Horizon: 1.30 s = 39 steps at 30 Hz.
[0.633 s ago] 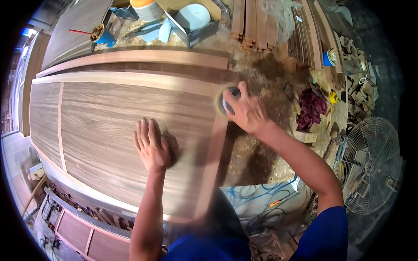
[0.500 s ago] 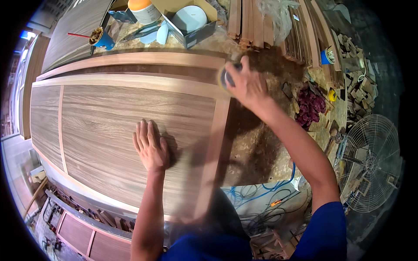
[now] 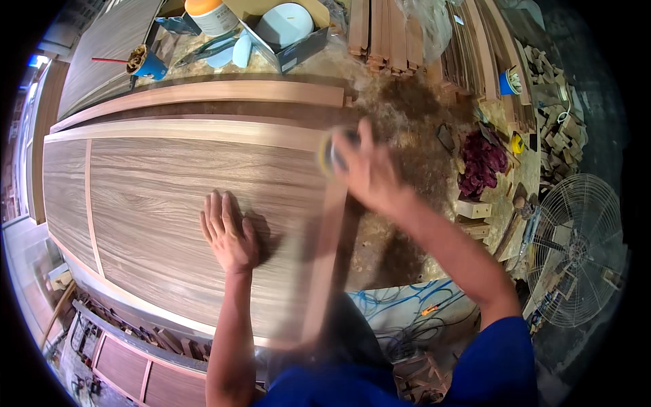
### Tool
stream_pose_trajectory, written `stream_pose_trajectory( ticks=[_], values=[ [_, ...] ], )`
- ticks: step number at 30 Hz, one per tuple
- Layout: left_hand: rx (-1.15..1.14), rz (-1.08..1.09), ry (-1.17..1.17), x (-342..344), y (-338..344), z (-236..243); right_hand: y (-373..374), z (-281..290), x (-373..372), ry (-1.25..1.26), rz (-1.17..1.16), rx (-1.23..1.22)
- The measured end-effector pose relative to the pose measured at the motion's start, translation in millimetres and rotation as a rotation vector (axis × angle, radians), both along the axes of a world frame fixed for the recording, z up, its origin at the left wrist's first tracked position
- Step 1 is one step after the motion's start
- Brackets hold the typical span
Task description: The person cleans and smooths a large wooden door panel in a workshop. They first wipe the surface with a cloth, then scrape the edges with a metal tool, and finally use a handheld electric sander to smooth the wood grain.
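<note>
A wood-grain panel door (image 3: 156, 180) with pale frame strips lies flat on the workbench. My left hand (image 3: 229, 234) rests on its face with the fingers stretched out, holding nothing. At the far right corner of the door, my right hand (image 3: 371, 173) grips a round sanding pad (image 3: 327, 156), dark with a yellowish rim. Motion blurs the pad and the fingers, and the pad's underside is hidden against the frame. Just beyond the door's far edge runs a loose pale wooden strip (image 3: 224, 91).
Along the back stand a blue cup (image 3: 150, 66), an orange-lidded tub (image 3: 213, 19) and an open box (image 3: 305, 53) holding pale discs. Stacked wood strips (image 3: 386, 41) lie at the back right. A maroon cloth (image 3: 481, 163) is on the right, near a caged fan (image 3: 576, 251). Hoses (image 3: 407, 305) trail below.
My right hand has moved nearer and slightly left with the sanding pad, from the far end of the corner onto the right frame strip. My left hand stays flat on the door.
</note>
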<state>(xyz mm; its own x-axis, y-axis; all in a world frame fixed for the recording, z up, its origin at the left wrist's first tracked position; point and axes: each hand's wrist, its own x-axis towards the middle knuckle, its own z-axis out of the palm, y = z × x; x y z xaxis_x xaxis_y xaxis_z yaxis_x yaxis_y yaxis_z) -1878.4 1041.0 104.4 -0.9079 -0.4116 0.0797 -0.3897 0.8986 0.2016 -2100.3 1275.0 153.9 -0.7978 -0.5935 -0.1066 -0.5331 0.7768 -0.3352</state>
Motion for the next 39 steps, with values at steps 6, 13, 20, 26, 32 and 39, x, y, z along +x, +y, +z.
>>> stream_pose_trajectory(
  ticks=[6, 13, 20, 26, 32, 39],
  values=[
    [-0.016, 0.001, 0.009, -3.2, 1.6, 0.2, 28.4, 7.4, 68.3, 0.005, 0.159, 0.007],
    [-0.020, 0.006, 0.006, -0.7, 2.0, -3.5, 13.6, 12.5, 1.8, 0.064, -0.044, 0.032],
    [0.001, 0.014, 0.056, 10.3, -2.5, -17.0, 64.2, 41.9, 240.3, -0.206, 0.238, -0.048],
    [-0.016, -0.116, 0.164, 30.3, -20.8, -26.5, 65.3, 32.8, 359.6, -0.102, 0.052, -0.049],
    [0.090, -0.370, 0.040, 181.4, -24.3, -8.2, 68.8, 34.5, 492.9, -0.161, 0.203, 0.115],
    [0.209, -0.295, -0.093, 344.3, -43.8, 21.7, 73.3, 29.1, 495.4, -0.085, -0.078, 0.129]
  ],
)
